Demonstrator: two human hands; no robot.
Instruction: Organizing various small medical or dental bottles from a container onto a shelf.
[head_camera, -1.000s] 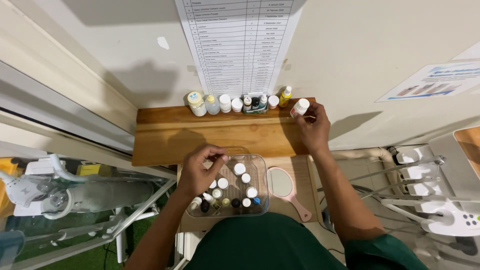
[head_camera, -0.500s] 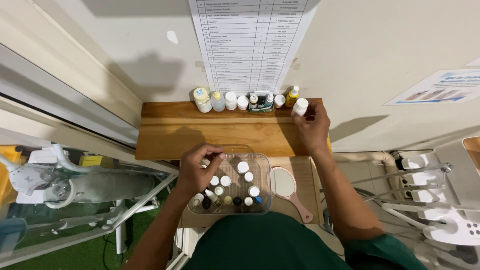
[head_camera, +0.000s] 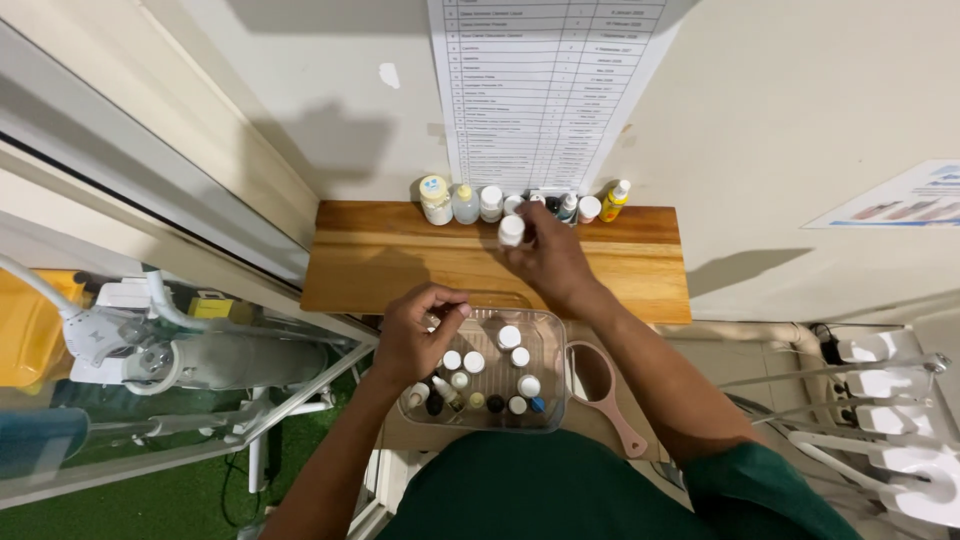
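Shelf: wooden shelf (head_camera: 400, 265) carries a row of bottles (head_camera: 515, 203) along the wall.
Right hand (head_camera: 548, 262): grip clamped on a white-capped bottle (head_camera: 511, 231).
Left hand (head_camera: 415, 335): fingers pinched together on the clear tray (head_camera: 553, 385)'s rim.
Left: about a dozen bottles in the tray.

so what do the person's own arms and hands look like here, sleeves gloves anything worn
Both hands are bare: no gloves, rings or watch show on the left hand or the right hand. The forearms are uncovered too. A dark green short sleeve covers the right upper arm, matching the dark green top. The left arm's sleeve is out of view.
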